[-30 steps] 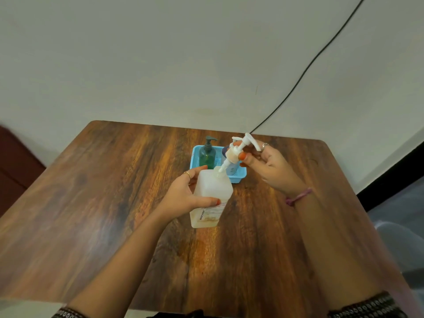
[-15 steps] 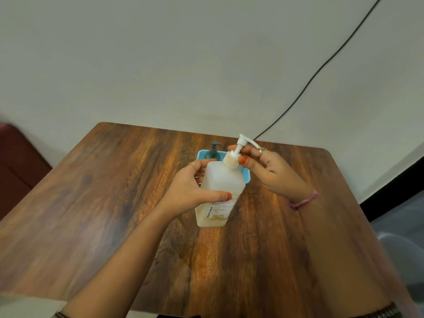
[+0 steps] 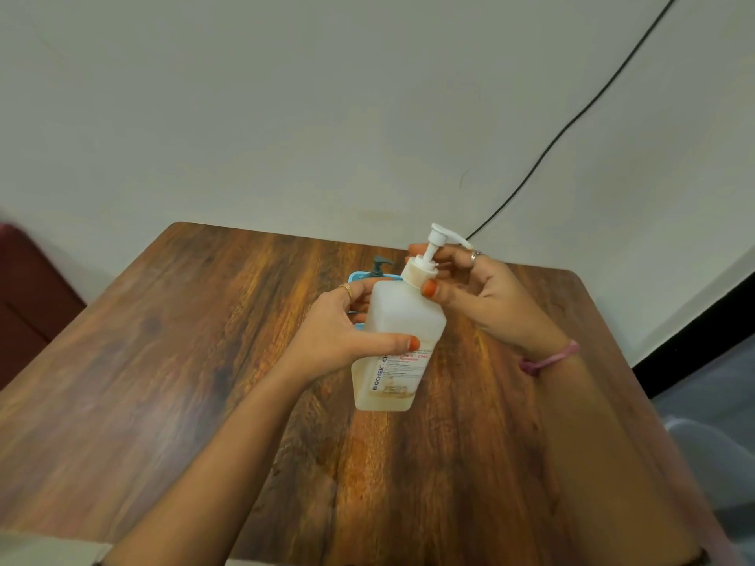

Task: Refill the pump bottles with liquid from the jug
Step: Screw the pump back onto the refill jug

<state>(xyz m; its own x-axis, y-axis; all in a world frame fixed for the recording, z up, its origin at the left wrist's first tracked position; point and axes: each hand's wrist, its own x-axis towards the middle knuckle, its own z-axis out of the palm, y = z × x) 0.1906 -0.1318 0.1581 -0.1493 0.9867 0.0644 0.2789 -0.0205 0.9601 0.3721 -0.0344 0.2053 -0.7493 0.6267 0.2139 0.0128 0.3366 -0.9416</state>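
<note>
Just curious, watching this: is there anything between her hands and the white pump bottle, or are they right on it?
Nothing visible is in the way. The left hand wraps the white pump bottle directly, and the right hand pinches the pump collar at its neck. The blue tray with the dark pump bottle sits behind, farther away.

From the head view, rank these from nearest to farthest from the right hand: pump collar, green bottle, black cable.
1. Pump collar: pinched by the right hand.
2. Green bottle: left, behind the white bottle.
3. Black cable: on the wall, beyond.
</note>
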